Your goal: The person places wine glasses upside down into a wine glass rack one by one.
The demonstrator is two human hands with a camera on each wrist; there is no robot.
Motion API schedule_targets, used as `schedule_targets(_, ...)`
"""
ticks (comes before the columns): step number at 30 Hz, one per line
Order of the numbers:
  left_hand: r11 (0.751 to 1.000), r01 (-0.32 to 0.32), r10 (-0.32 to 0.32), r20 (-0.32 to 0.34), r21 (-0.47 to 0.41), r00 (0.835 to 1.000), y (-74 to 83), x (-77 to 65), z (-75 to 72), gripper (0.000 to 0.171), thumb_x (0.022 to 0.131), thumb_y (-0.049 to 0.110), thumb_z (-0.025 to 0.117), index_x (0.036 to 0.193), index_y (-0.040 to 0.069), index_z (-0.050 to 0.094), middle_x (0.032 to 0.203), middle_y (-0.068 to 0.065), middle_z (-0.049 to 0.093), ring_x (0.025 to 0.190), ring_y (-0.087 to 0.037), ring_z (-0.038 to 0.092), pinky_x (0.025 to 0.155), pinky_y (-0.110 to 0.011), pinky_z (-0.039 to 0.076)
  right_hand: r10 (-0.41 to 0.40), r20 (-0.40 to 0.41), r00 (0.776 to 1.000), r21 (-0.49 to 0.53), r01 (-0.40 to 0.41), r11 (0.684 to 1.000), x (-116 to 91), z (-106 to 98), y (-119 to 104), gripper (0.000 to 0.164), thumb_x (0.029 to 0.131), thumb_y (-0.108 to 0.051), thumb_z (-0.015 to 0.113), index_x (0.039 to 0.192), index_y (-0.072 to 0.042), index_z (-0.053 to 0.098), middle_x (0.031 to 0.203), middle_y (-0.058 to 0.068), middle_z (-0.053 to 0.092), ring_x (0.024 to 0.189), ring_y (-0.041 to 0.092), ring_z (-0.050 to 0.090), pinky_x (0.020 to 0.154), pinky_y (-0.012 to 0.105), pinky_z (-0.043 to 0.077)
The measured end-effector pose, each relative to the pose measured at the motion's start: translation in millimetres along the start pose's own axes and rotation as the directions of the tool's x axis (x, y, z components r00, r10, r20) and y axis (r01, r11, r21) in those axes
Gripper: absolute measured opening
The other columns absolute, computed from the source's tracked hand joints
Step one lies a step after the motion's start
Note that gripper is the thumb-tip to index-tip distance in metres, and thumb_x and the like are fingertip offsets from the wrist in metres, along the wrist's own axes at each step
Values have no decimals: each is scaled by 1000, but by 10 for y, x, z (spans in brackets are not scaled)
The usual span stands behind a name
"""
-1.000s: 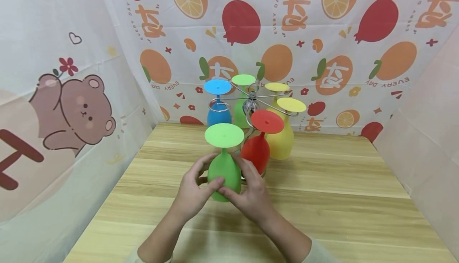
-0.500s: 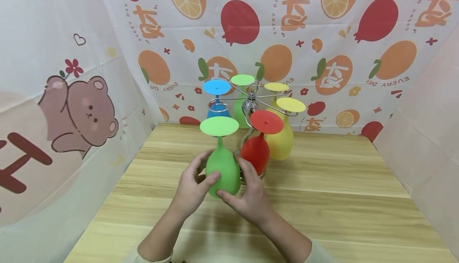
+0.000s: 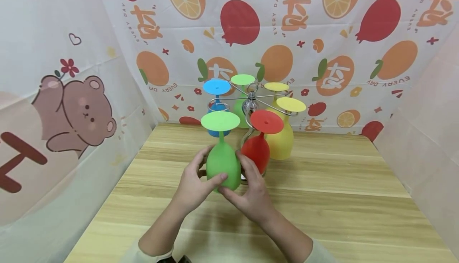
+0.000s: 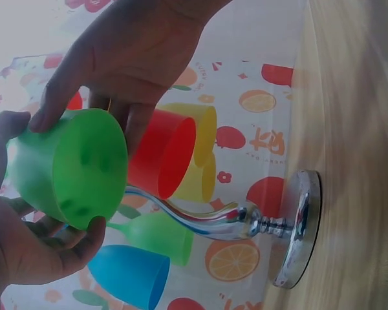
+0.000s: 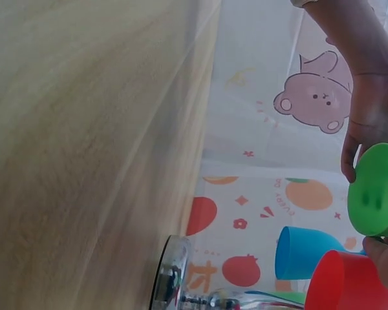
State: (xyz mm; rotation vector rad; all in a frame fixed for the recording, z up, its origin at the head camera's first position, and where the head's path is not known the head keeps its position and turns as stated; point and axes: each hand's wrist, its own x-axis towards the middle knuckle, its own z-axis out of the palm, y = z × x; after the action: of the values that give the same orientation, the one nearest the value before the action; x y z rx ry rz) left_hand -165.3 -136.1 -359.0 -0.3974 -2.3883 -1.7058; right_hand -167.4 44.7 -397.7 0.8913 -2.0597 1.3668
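Note:
My left hand (image 3: 193,185) and my right hand (image 3: 254,193) grip a green plastic goblet (image 3: 223,161) from both sides, thumbs on its near face. The goblet hangs bowl down above the table, its round foot on top. Its wide mouth (image 4: 90,168) shows in the left wrist view. Just behind stands a chrome stemware rack (image 3: 251,104) with wire arms. A red goblet (image 3: 256,153) hangs upside down beside my right fingers. Whether the held goblet's stem sits inside a rack loop cannot be told.
More upside-down goblets hang on the rack: a blue one (image 3: 217,87), a second green one (image 3: 243,80) and two yellow, the nearer yellow goblet (image 3: 281,141) at right. The rack's round chrome base (image 4: 302,229) stands on the wooden table (image 3: 344,199). Printed cloth (image 3: 376,75) encloses the back and sides.
Both hands have raised the green goblet and moved it slightly away from me; its foot now overlaps the lower part of the blue goblet. The hanging goblets have stayed put.

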Motion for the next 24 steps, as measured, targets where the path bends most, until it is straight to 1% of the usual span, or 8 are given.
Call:
schedule_targets(6,1000,-10,10,-24,-15,1000,16,66,-26,71,84,28,78,146,21,43,133,-2,56,116,-22,55,89,-44,53,-70,-66,995,-19,69,997,-16,-68,2,79,79,-14,83,145,-5,42,140,12,50,126,26,52,97,35,54)
schedule_targets(9,1000,-18,17,-42,-23,999,26,103,-38,71,84,27,77,146,21,43,133,-2,55,116,-23,54,89,-44,53,-112,-118,987,-45,108,993,-29,-116,23,69,81,-15,81,141,-3,48,136,13,54,124,25,53,99,31,52)
schedule_targets(11,1000,-17,16,-51,-24,999,36,126,-44,71,85,27,77,146,21,43,133,-4,55,115,-23,54,88,-42,53,-149,-162,975,-62,141,988,-41,-149,48,61,84,-18,78,137,-1,51,131,14,57,121,26,54,97,29,52)
schedule_targets(13,1000,-15,14,-60,-24,998,50,149,-45,70,85,27,77,146,22,43,131,-5,55,114,-25,54,87,-42,54,-180,-213,960,-82,166,983,-45,-183,73,55,87,-21,76,132,1,54,125,16,58,115,27,56,95,24,52)
schedule_targets(16,1000,-21,20,-75,-20,997,70,186,-40,69,85,29,77,145,25,45,130,-5,55,112,-25,54,84,-41,55,-211,-291,933,-118,184,976,-42,-239,108,52,90,-28,72,127,5,55,119,18,59,104,29,56,85,23,53)
schedule_targets(18,999,-32,30,-88,-19,996,81,215,-37,68,84,30,78,144,27,46,129,-3,55,112,-24,54,82,-41,55,-209,-337,918,-143,169,975,-38,-279,138,54,89,-30,73,127,5,56,119,19,58,100,31,55,81,23,51)
schedule_targets(20,999,-41,38,-98,-22,994,86,244,-33,68,83,30,78,143,29,46,130,-2,55,112,-24,53,82,-41,56,-180,-373,910,-152,131,980,-38,-317,174,56,87,-28,75,128,5,55,122,21,56,103,31,54,80,23,48)
schedule_targets(24,999,-42,39,-106,-25,994,88,290,-27,68,84,33,78,143,30,46,131,-2,54,113,-25,53,80,-41,57,-56,-389,919,-131,5,991,-45,-380,245,66,79,-16,81,135,2,50,134,20,51,121,27,50,87,22,47)
